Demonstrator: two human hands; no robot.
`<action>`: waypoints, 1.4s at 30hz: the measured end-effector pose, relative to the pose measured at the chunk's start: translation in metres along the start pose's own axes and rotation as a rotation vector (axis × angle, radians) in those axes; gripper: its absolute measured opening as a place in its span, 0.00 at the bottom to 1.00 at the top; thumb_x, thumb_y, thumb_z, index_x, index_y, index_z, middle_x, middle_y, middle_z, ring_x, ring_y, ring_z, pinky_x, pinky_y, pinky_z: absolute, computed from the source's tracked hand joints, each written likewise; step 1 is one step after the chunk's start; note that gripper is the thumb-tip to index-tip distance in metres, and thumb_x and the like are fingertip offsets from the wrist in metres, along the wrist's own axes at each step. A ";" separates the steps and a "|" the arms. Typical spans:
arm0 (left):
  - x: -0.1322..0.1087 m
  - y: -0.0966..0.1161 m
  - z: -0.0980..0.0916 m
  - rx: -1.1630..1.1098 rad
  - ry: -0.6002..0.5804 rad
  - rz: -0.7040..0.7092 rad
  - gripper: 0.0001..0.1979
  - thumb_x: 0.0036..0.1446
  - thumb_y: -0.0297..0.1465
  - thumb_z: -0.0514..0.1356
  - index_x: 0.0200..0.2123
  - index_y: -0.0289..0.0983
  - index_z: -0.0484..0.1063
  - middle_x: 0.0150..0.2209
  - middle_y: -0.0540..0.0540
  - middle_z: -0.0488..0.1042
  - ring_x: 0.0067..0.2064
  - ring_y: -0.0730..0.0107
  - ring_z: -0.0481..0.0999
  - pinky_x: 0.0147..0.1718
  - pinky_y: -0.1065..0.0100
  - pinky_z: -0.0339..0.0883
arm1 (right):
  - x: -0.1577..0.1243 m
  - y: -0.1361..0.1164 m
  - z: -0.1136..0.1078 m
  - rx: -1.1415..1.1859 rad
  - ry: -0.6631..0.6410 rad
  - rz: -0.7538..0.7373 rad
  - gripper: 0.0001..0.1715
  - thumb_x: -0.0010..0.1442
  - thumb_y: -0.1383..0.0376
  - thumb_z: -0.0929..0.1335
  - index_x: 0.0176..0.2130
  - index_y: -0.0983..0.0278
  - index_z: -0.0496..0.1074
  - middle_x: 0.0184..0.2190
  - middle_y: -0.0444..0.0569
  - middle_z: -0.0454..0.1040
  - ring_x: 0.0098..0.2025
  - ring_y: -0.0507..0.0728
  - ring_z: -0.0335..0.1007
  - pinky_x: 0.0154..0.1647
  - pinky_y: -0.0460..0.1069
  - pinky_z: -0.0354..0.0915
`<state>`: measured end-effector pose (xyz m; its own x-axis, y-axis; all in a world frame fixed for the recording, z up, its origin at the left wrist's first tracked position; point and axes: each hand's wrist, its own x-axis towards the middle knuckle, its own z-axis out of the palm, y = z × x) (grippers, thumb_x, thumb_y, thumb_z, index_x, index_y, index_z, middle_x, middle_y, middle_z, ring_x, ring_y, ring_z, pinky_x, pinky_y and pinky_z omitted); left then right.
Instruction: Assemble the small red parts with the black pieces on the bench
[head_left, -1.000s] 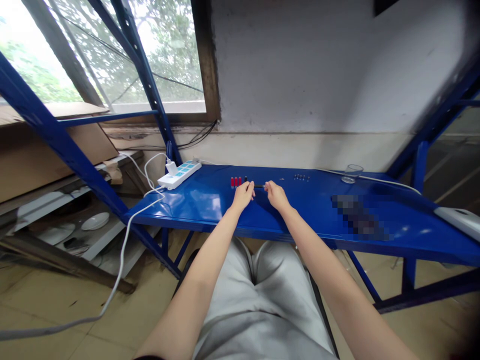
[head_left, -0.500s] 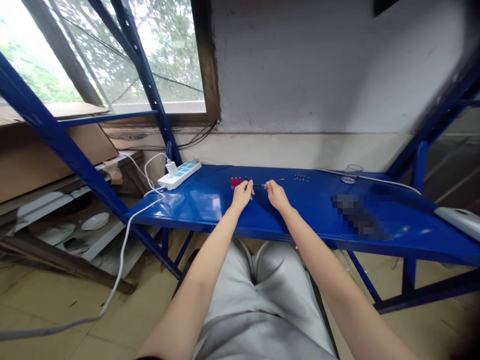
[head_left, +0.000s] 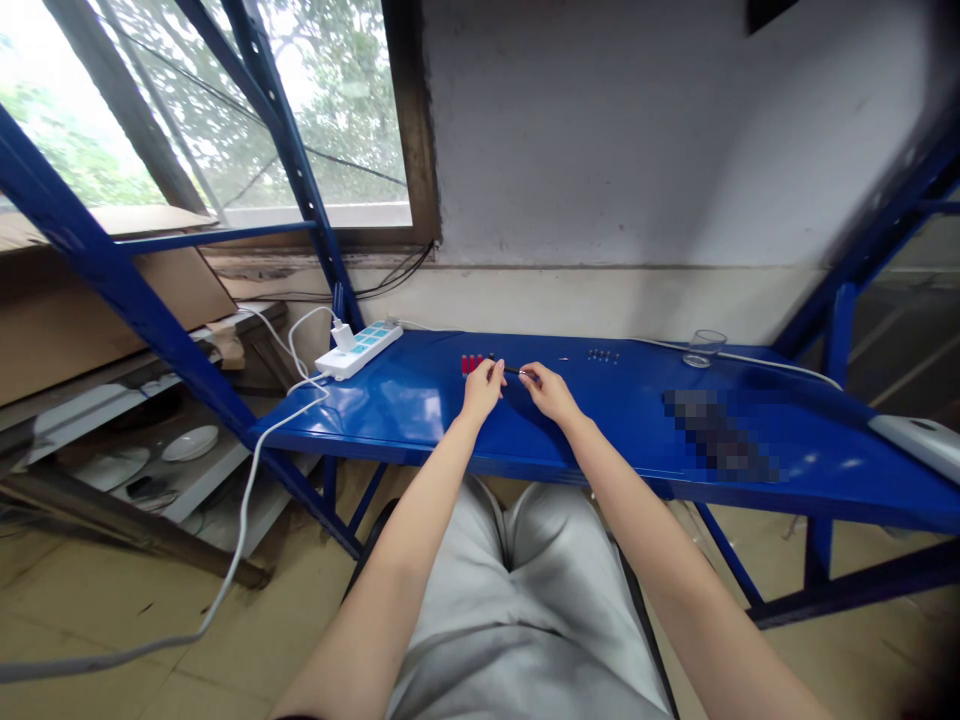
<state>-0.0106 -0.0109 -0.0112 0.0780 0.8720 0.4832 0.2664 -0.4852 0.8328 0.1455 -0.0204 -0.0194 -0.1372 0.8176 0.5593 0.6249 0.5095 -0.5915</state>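
Between my two hands, a little above the blue table, a thin black pen-like rod lies roughly level. My left hand is closed around its left part, thumb and fingers pinched together. My right hand pinches the rod's right end, where something small and light shows at the fingertips, too tiny to make out. Just beyond my left hand stand several red cylinders in a row, partly covered by the fingers. Several small metallic pieces lie in rows to the right, with one tiny separate piece nearer my right hand.
A white power strip with a plug and cable sits at the table's left end. Toward the right are a clear glass, a blurred-out dark object and a white device. Blue posts frame both sides of the table.
My right hand has shifted slightly left, closer to my left hand, and its fingers have moved along the rod's end. My left hand stays nearly in place.
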 end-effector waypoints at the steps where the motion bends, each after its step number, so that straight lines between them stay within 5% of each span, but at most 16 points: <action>1: 0.000 0.001 0.000 0.002 0.007 0.003 0.19 0.58 0.44 0.48 0.25 0.36 0.62 0.22 0.52 0.69 0.17 0.81 0.66 0.22 0.75 0.60 | 0.000 0.000 0.000 -0.007 0.005 -0.013 0.15 0.59 0.58 0.60 0.41 0.62 0.68 0.34 0.50 0.73 0.31 0.53 0.67 0.32 0.47 0.60; 11: 0.000 0.007 -0.005 -0.034 0.212 -0.008 0.19 0.58 0.45 0.47 0.26 0.37 0.62 0.23 0.52 0.68 0.17 0.81 0.64 0.21 0.75 0.60 | 0.000 -0.001 -0.003 -0.070 0.083 -0.006 0.15 0.59 0.57 0.60 0.38 0.63 0.70 0.35 0.52 0.70 0.30 0.54 0.64 0.33 0.49 0.61; 15: 0.000 0.004 -0.003 -0.019 0.102 -0.025 0.19 0.56 0.45 0.50 0.24 0.36 0.63 0.20 0.52 0.67 0.17 0.80 0.64 0.20 0.75 0.60 | 0.003 -0.002 -0.004 0.101 0.168 0.019 0.17 0.58 0.55 0.61 0.38 0.64 0.70 0.36 0.52 0.70 0.31 0.53 0.65 0.34 0.50 0.63; 20: 0.001 -0.001 0.002 -0.067 -0.084 -0.009 0.16 0.54 0.43 0.54 0.26 0.35 0.66 0.20 0.52 0.69 0.16 0.80 0.65 0.18 0.75 0.59 | 0.006 -0.001 0.000 0.237 0.096 0.029 0.19 0.52 0.51 0.64 0.33 0.64 0.73 0.33 0.51 0.71 0.32 0.53 0.66 0.36 0.50 0.63; 29: 0.003 -0.005 0.003 -0.076 -0.107 -0.008 0.14 0.54 0.40 0.54 0.33 0.35 0.71 0.22 0.51 0.70 0.17 0.80 0.66 0.19 0.76 0.60 | 0.004 -0.003 0.001 0.229 -0.065 0.082 0.22 0.49 0.49 0.65 0.30 0.65 0.73 0.24 0.47 0.71 0.24 0.51 0.62 0.28 0.48 0.61; 36: 0.002 -0.007 0.004 -0.026 -0.143 0.042 0.15 0.55 0.39 0.54 0.35 0.35 0.73 0.33 0.46 0.75 0.18 0.80 0.66 0.20 0.74 0.62 | 0.003 -0.007 0.001 0.274 -0.085 0.090 0.19 0.47 0.51 0.67 0.25 0.65 0.69 0.19 0.43 0.67 0.22 0.50 0.59 0.25 0.46 0.58; 42: 0.002 -0.005 -0.001 0.028 0.042 0.068 0.18 0.59 0.41 0.49 0.38 0.37 0.73 0.34 0.46 0.74 0.20 0.79 0.67 0.24 0.73 0.63 | 0.007 0.006 0.003 0.283 0.030 0.130 0.18 0.47 0.52 0.67 0.25 0.65 0.68 0.21 0.46 0.70 0.24 0.52 0.64 0.27 0.48 0.61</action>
<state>-0.0124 -0.0069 -0.0140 0.0565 0.8335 0.5496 0.2889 -0.5405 0.7901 0.1459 -0.0110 -0.0212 -0.0443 0.8746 0.4829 0.3960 0.4591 -0.7952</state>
